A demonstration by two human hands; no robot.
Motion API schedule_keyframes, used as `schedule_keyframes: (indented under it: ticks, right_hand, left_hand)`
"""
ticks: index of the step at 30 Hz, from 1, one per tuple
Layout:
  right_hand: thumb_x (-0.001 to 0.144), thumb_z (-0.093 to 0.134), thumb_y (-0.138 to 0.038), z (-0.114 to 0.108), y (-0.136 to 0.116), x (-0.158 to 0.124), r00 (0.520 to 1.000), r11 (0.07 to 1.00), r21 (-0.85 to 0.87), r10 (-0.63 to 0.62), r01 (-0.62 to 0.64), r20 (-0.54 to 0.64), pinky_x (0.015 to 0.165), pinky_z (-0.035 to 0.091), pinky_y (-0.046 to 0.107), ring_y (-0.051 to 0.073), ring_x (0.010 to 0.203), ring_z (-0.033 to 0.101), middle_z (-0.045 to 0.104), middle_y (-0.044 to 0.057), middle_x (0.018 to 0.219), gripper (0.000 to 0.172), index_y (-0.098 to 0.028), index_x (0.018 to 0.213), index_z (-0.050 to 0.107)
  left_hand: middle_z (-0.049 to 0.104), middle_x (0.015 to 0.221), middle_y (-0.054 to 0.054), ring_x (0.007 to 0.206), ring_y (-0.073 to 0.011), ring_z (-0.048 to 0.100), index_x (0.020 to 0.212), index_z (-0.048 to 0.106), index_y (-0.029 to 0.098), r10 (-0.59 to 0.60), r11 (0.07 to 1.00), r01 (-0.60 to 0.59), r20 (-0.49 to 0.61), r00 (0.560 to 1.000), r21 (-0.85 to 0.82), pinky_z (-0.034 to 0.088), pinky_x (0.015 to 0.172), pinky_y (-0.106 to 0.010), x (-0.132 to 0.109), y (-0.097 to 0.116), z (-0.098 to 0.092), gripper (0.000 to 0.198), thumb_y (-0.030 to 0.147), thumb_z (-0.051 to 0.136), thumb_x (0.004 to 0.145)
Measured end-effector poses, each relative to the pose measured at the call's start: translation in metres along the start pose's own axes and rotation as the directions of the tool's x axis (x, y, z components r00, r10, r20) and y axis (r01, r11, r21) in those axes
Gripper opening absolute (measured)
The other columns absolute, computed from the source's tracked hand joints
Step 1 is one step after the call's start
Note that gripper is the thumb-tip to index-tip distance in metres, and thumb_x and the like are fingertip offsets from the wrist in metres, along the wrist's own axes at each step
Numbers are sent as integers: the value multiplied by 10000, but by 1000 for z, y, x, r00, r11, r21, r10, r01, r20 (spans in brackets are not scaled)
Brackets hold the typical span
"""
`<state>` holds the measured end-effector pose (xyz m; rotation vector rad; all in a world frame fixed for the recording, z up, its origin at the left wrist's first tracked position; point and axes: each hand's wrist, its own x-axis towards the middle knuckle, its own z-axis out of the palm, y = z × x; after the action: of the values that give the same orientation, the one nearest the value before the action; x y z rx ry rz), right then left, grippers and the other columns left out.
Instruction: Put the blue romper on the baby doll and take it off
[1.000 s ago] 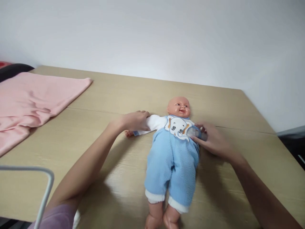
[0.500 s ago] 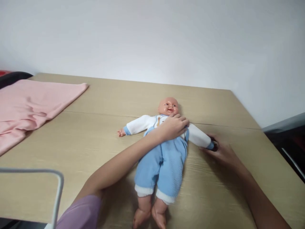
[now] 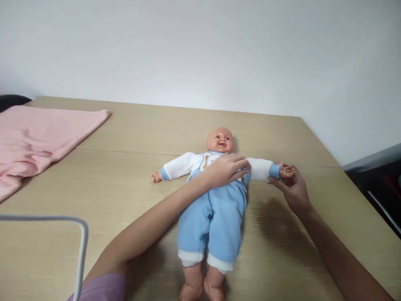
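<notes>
A baby doll [image 3: 209, 213] lies face up on a wooden table, dressed in blue fleece overalls and a white top with blue cuffs. My left hand [image 3: 228, 168] lies across its chest, fingers curled round the shoulder at the right side of the view. With my right hand [image 3: 293, 186] I grip that same arm at the wrist, thumb below the blue cuff [image 3: 274, 171] and fingers behind the doll's hand. The sleeve stretches straight out sideways. On the other side, the doll's free arm [image 3: 178, 166] rests on the table.
A crumpled pink cloth [image 3: 46, 133] covers the table's left part. At lower left a pale bent metal rail [image 3: 84, 242] crosses the view. The wooden table [image 3: 131, 129] meets a white wall behind. Dark objects stand beyond the right edge.
My right hand has raised the doll's arm from angled downward to nearly level, and the doll's fingers now show. My left hand stays on its chest.
</notes>
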<state>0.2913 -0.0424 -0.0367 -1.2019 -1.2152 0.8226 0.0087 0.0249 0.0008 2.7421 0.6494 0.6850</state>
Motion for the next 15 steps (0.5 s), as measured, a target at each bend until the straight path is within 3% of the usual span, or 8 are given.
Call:
schedule_keyframes:
  ticks: [4, 8, 10, 12, 14, 15]
  right_hand:
    - [750, 1010, -472, 27, -3, 10, 999, 999, 37, -24, 25, -21, 607, 651, 275, 213, 925, 717, 692, 12, 1029, 477, -274, 952, 626]
    - [803, 968, -383, 51, -5, 9, 985, 985, -37, -168, 170, 44, 663, 643, 268, 205, 958, 744, 717, 7, 1074, 425, -282, 1015, 614]
    - [818, 925, -269, 59, -4, 4, 931, 928, -141, -318, 344, 177, 706, 653, 297, 219, 992, 746, 720, 31, 1136, 367, -286, 1069, 657]
    - [831, 845, -162, 65, -2, -3, 843, 828, -227, -437, 513, 313, 726, 659, 330, 244, 1036, 738, 705, 64, 1204, 368, -291, 1140, 695]
    - [843, 774, -108, 68, 1, -9, 783, 742, -283, -499, 607, 371, 740, 657, 353, 265, 1059, 729, 692, 83, 1215, 389, -294, 1176, 698]
    - [849, 751, -97, 69, 3, -11, 770, 718, -303, -513, 627, 379, 749, 655, 362, 273, 1065, 725, 689, 89, 1215, 384, -293, 1174, 691]
  left_hand:
    - [772, 1239, -133, 1100, -265, 706, 1281, 712, 179, 73, 997, -72, -45, 996, 32, 505, 997, -389, -5, -2, 5, 422, 416, 369, 1216]
    - [794, 1202, -114, 1035, -232, 721, 1258, 716, 192, 195, 973, -168, -171, 966, 161, 528, 944, -371, -12, -4, 7, 352, 382, 423, 1213]
    - [816, 1178, -85, 970, -215, 725, 1257, 706, 205, 325, 923, -248, -247, 913, 295, 519, 875, -371, -17, -4, 7, 253, 311, 483, 1200]
    - [833, 1154, -52, 929, -196, 727, 1257, 693, 223, 448, 860, -322, -287, 847, 395, 495, 823, -365, -22, -3, 6, 186, 216, 525, 1177]
    - [837, 1144, -51, 930, -193, 732, 1242, 688, 226, 493, 848, -364, -325, 807, 384, 486, 815, -365, -23, -1, 4, 168, 195, 541, 1167]
    - [834, 1132, -61, 934, -201, 732, 1226, 689, 221, 466, 874, -359, -354, 811, 327, 488, 825, -373, -23, 0, 3, 153, 221, 547, 1169]
